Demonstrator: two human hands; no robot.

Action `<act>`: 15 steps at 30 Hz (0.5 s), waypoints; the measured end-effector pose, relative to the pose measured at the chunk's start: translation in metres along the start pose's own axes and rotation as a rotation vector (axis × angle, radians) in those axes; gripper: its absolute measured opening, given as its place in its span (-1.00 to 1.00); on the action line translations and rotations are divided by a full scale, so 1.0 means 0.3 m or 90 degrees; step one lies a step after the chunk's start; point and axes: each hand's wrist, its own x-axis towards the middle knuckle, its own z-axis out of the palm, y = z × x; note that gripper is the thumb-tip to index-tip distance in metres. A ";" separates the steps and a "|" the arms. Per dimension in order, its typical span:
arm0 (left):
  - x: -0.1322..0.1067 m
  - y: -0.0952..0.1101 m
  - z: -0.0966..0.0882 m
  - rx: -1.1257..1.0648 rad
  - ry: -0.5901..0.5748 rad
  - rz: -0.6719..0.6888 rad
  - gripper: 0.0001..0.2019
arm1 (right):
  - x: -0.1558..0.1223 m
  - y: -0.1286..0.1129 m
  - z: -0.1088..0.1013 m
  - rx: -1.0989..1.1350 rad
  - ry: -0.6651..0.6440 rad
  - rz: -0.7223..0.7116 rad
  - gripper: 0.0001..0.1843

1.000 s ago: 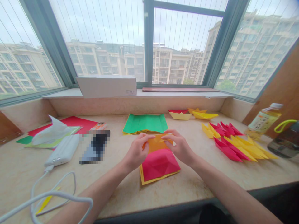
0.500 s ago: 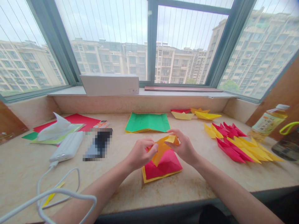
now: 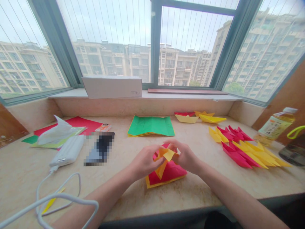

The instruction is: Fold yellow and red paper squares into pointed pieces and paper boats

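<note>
Between my two hands is a folded piece of yellow-orange paper (image 3: 168,154), its top flap bent over and a corner pointing down. My left hand (image 3: 147,160) pinches it from the left, thumb toward me. My right hand (image 3: 187,156) grips its right side, the fingers curled and partly hidden. Directly beneath lies a small stack of folded red and yellow paper (image 3: 164,176). Behind my hands rests a stack of creased paper (image 3: 152,126), green on top with yellow edges below.
Several folded paper boats (image 3: 252,152), red and yellow, lie at the right, with more boats (image 3: 212,118) behind. A drink bottle (image 3: 277,124) stands far right. At left are a white power bank (image 3: 68,151), a blurred-out phone (image 3: 100,149), tissues (image 3: 56,130) and a looping cable (image 3: 69,197).
Both hands have drawn closer together and slightly lower over the red stack. The yellow-orange paper has turned, its folded flap now facing more toward me.
</note>
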 end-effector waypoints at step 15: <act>0.031 -0.037 0.001 -0.354 0.158 -0.193 -0.74 | 0.015 -0.011 -0.009 -0.012 0.069 0.054 -0.48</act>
